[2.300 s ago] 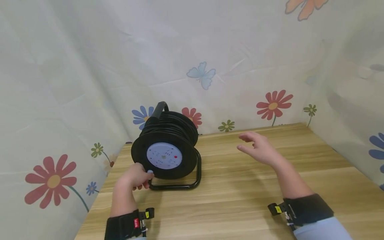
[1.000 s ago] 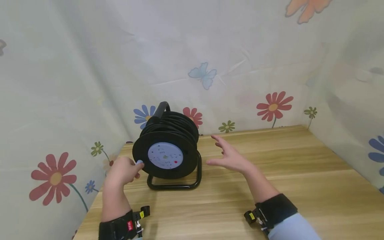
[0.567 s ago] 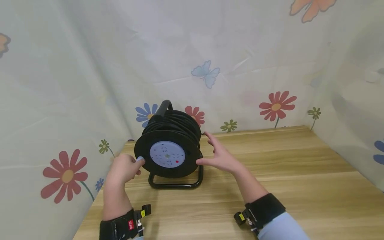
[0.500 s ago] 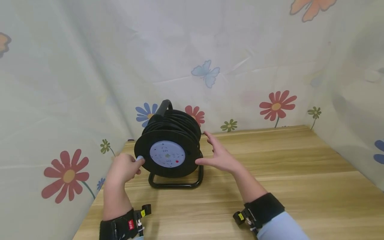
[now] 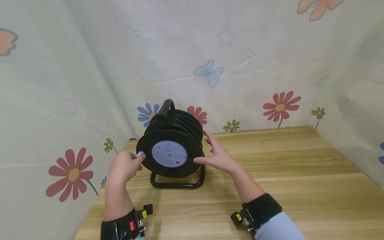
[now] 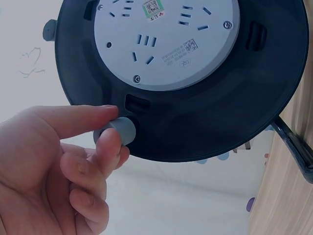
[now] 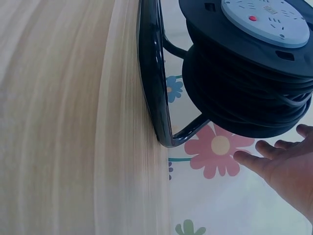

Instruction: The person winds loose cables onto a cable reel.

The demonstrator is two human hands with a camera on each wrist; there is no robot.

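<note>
Fingers point(image 6: 108, 147) of the left hand point(image 5: 123, 165) pinch the grey knob point(image 6: 122, 130) on the left rim of the black cable reel point(image 5: 171, 146), standing upright on the tabletop point(image 5: 270, 186). Right hand point(image 5: 218, 155), fingers spread and straight, sits just beside the reel's right edge; contact unclear.

surface: wooden desk point(image 5: 270, 186), pale grain | on it: black cable reel point(image 5: 172, 146) standing on its tube frame point(image 5: 180, 183) | place: 10 o'clock, near far-left corner

Black wrist straps point(image 5: 264, 209) with yellow and red tags, pale-blue sleeves point(image 5: 279, 228).
</note>
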